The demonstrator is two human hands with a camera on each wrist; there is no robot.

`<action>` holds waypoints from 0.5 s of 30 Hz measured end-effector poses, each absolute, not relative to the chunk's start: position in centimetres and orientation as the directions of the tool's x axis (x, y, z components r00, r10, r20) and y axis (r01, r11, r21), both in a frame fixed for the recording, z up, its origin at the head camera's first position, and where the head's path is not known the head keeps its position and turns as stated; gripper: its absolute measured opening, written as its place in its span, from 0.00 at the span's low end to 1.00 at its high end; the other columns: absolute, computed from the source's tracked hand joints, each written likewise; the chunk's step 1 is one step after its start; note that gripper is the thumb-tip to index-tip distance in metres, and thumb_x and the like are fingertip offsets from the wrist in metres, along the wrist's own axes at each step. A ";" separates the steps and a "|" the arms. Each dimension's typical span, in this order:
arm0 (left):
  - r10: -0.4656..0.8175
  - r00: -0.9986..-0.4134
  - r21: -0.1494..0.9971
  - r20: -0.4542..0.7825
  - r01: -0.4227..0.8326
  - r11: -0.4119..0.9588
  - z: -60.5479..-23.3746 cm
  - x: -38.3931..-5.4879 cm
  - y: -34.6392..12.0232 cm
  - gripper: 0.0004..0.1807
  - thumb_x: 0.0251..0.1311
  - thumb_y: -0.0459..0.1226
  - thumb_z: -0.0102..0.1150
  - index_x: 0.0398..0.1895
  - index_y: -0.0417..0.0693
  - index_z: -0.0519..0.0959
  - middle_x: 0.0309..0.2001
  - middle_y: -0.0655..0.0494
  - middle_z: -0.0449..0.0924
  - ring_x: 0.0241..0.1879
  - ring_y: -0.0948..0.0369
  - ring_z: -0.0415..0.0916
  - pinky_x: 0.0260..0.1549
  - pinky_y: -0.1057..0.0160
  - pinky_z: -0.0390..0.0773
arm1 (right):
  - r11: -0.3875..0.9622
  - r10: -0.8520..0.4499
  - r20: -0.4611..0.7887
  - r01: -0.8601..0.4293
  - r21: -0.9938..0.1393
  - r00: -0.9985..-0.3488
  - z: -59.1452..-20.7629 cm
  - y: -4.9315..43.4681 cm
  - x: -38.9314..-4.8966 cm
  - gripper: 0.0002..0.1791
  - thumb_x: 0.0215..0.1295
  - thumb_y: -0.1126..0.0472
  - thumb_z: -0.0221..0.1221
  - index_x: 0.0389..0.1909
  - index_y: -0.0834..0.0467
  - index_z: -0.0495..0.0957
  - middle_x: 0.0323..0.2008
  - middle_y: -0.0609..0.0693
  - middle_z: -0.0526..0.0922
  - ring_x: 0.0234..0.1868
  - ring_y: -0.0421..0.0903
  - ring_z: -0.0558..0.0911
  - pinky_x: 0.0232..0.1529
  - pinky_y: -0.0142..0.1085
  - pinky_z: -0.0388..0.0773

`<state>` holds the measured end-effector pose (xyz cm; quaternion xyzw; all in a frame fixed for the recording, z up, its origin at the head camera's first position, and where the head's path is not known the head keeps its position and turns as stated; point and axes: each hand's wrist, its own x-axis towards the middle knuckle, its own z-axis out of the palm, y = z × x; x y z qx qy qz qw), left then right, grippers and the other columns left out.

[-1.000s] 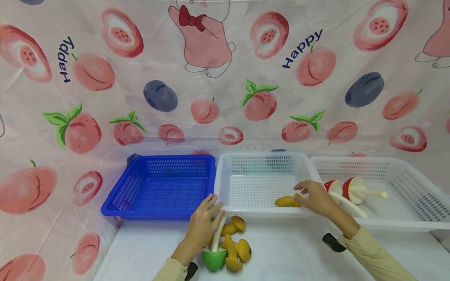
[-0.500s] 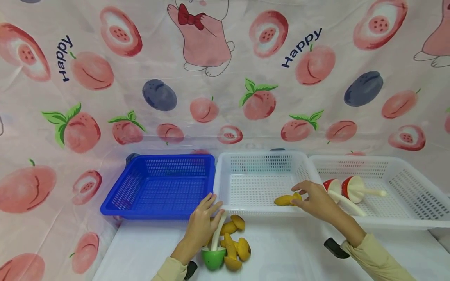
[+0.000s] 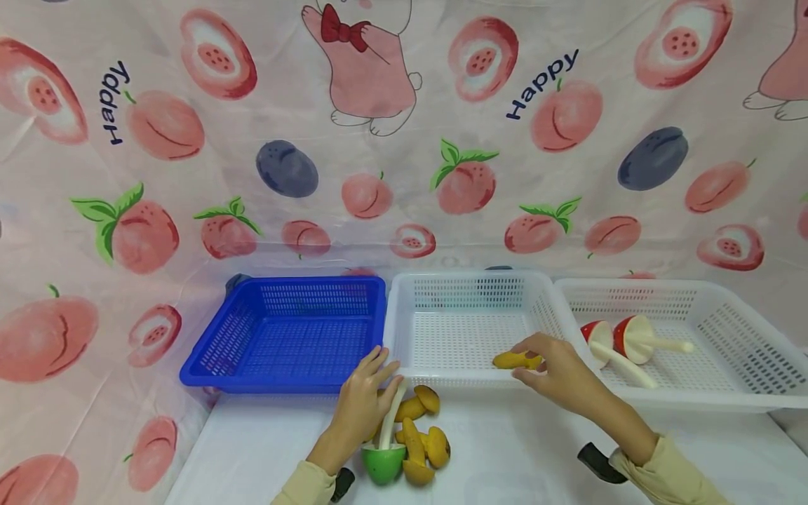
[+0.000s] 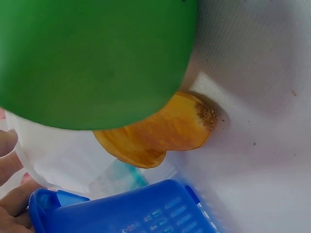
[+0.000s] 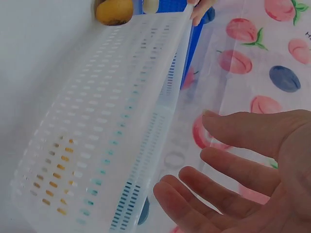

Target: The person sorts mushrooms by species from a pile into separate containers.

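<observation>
My left hand rests with extended fingers at the rims where the blue basket meets the middle white basket. Beside its thumb stands the pale stem of a green-capped toy mushroom, cap down; the cap fills much of the left wrist view. Over the front right of the middle basket, my right hand has its thumb and fingers spread apart around a yellow toy mushroom, whose right end they partly cover. Nothing shows between those fingers in the right wrist view.
Several yellow toy mushrooms lie in front of the middle basket, beside the green one. The right white basket holds two red-capped toy mushrooms. A fruit-printed cloth hangs behind the baskets.
My right hand has shifted a little left and toward me, its fingers now reaching across the yellow mushroom's right end. The left hand has stayed in place.
</observation>
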<state>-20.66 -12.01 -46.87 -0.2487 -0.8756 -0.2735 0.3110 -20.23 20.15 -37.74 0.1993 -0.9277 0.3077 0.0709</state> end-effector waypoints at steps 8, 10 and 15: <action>0.274 -0.694 0.325 0.666 0.600 0.731 -46.6 -20.5 -11.9 0.12 0.55 0.36 0.67 0.42 0.40 0.85 0.52 0.37 0.77 0.57 0.43 0.71 0.48 0.46 0.76 | 0.674 -0.390 0.303 -0.494 -0.550 -0.870 -38.3 18.5 -18.8 0.15 0.50 0.68 0.69 0.40 0.57 0.82 0.39 0.48 0.82 0.39 0.47 0.79 0.32 0.35 0.81; 0.275 -0.693 0.324 0.667 0.601 0.731 -46.6 -20.4 -11.9 0.12 0.55 0.36 0.67 0.42 0.40 0.85 0.52 0.37 0.77 0.57 0.43 0.71 0.48 0.46 0.76 | 0.674 -0.398 0.289 -0.491 -0.552 -0.871 -38.5 18.0 -18.5 0.15 0.50 0.67 0.69 0.40 0.58 0.81 0.41 0.49 0.82 0.39 0.47 0.80 0.32 0.34 0.81; 0.270 -0.691 0.316 0.670 0.596 0.739 -46.9 -20.6 -12.0 0.13 0.55 0.37 0.67 0.42 0.40 0.85 0.52 0.37 0.77 0.57 0.44 0.71 0.48 0.47 0.76 | 0.688 -0.401 0.209 -0.444 -0.575 -0.892 -39.0 16.8 -17.7 0.15 0.51 0.64 0.69 0.41 0.58 0.80 0.45 0.51 0.80 0.41 0.47 0.80 0.35 0.33 0.81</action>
